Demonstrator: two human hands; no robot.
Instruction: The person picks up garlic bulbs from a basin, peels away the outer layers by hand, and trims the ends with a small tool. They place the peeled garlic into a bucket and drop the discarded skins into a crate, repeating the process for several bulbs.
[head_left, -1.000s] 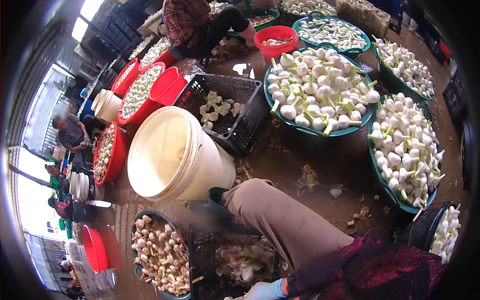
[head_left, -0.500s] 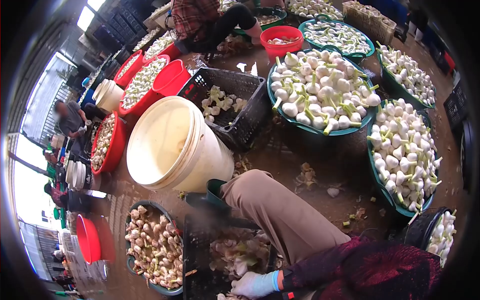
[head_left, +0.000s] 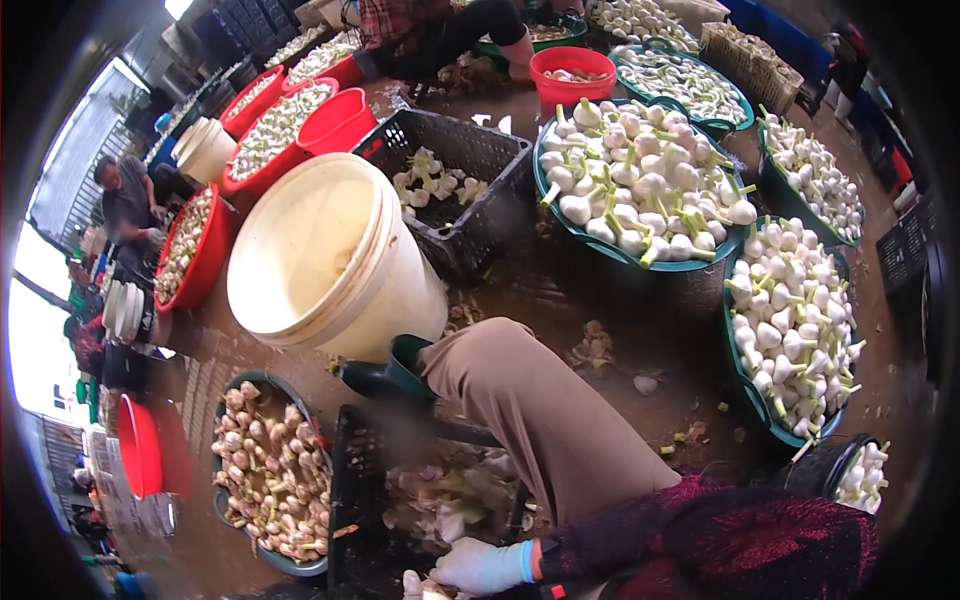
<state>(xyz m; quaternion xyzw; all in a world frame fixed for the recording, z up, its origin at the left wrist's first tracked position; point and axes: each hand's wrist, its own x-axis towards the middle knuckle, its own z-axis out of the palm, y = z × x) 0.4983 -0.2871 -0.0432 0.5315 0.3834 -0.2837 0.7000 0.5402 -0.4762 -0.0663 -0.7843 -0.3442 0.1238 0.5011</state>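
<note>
My right hand point(head_left: 482, 567), in a pale glove with a blue cuff, is at the bottom edge with its fingers closed. Right at its fingertips is a pale, brown-tinged garlic bulb point(head_left: 425, 588), partly cut off by the frame. The hand is over the near side of a black crate point(head_left: 352, 500) holding loose garlic skins point(head_left: 455, 495). To the left of the crate stands a dark green tub point(head_left: 222, 508) of unpeeled, brownish garlic bulbs point(head_left: 275, 470). My left hand is out of view.
My bent knee point(head_left: 500, 350) and green boot point(head_left: 400, 365) rise beyond the crate. A large white bucket point(head_left: 400, 310) and another black crate point(head_left: 480, 230) stand ahead. Green tubs of cleaned garlic point(head_left: 640, 185) line the right. People sit among red tubs point(head_left: 205, 265) at the left and back.
The whole view has shifted slightly, with near things lying further left and higher. My right hand stays closed low by the crate, and more of the garlic bulb at its fingertips shows.
</note>
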